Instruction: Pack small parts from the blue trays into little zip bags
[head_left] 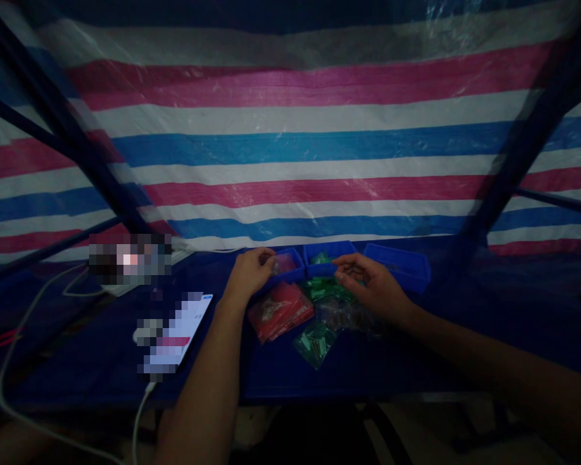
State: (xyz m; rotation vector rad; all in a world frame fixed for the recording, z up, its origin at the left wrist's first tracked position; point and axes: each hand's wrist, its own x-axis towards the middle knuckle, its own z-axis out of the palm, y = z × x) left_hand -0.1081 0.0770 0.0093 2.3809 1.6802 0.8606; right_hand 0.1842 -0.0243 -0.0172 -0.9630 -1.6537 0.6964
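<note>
My left hand reaches over the left blue bin, fingers curled in with the thumb near them. Something pinkish and see-through lies in that bin beside my fingertips; whether they hold any of it is hidden. Above green plastic bags, my right hand has thumb and forefinger drawn together; what they pinch, if anything, is too dark to make out. The middle blue bin, with greenish bags inside, is just beyond it. Nearer me lie red bags, clear bags and a green bag of small slender pieces.
A third blue bin stands at the right. On the left a lit phone lies plugged into a white cable, near a power strip. Dark metal posts and a striped plastic sheet bound the blue table.
</note>
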